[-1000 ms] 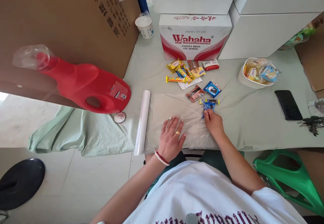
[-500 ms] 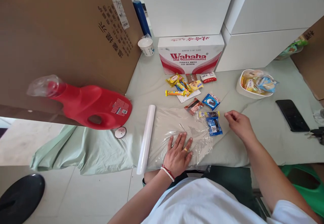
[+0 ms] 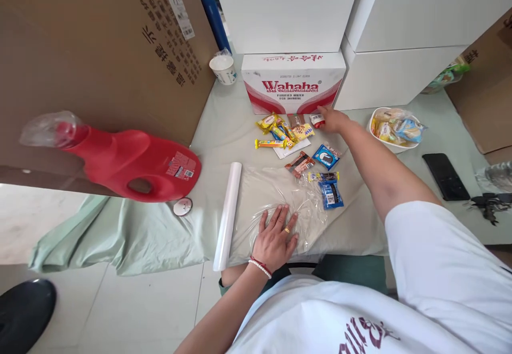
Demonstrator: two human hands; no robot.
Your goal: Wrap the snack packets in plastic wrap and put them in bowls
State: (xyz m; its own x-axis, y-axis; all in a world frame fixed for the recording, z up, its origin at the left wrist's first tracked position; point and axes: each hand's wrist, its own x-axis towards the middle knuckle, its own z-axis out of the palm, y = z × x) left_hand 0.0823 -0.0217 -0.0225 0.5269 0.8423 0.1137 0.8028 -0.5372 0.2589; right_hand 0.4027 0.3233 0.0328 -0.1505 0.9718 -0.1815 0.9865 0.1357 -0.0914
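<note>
My left hand (image 3: pixel 275 239) lies flat with its fingers spread on a sheet of clear cling film (image 3: pixel 256 199), unrolled from the white roll (image 3: pixel 228 216) at its left. My right hand (image 3: pixel 334 121) reaches to the back, its fingers closed on the right end of a small red-and-white snack packet (image 3: pixel 317 120). Left of that packet lie yellow wrapped snacks (image 3: pixel 276 130) and a brown packet (image 3: pixel 296 121). Nearer me are a brown-red packet (image 3: pixel 300 163), a blue square packet (image 3: pixel 326 157), a thin yellow-purple bar (image 3: pixel 323 176) and a blue packet (image 3: pixel 331 195) at the film's right edge.
Behind the snacks stands a Wahaha water carton (image 3: pixel 294 85). A white bowl of wrapped snacks (image 3: pixel 396 143), a black phone (image 3: pixel 446 177) and keys (image 3: pixel 488 204) lie at right. A red jug (image 3: pixel 140 165), a round badge (image 3: pixel 183 207) and paper cups (image 3: pixel 223 70) are on the left.
My right hand has moved forward from beside the thin bar to the red-and-white packet by the carton. My left hand stays flat on the film. The view has shifted slightly.
</note>
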